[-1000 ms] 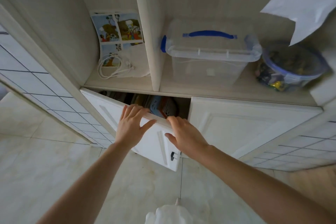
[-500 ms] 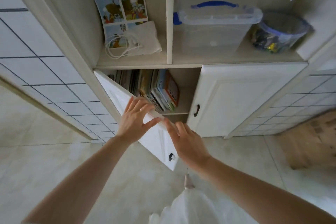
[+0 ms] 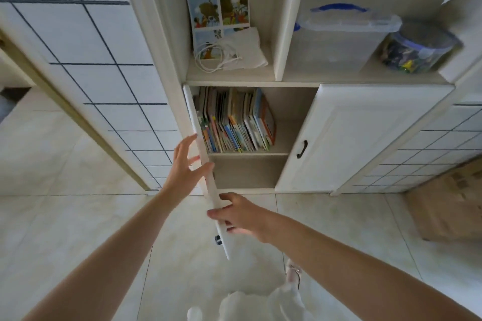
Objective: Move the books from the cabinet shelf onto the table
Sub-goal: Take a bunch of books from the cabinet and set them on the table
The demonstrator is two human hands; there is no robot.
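A row of thin, colourful books (image 3: 234, 122) stands upright and leans left on the shelf (image 3: 247, 154) inside the lower cabinet. The left cabinet door (image 3: 194, 114) is swung out and seen edge-on. My left hand (image 3: 182, 167) lies against the door's outer face with fingers spread and the thumb at its edge. Lower down, my right hand (image 3: 240, 216) curls its fingers around the door's edge near the dark handle (image 3: 217, 240). Neither hand touches the books. No table is in view.
The right cabinet door (image 3: 365, 138) is closed. Above, a picture sheet (image 3: 219, 8), a white cable (image 3: 216, 57), a clear box with a blue handle (image 3: 339, 36) and a round toy tub (image 3: 417, 49). A cardboard box (image 3: 448, 203) sits on the floor at right.
The left door has swung further open, from half open to edge-on. My view dropped and the books came fully into sight. My right hand slid down the door's edge.
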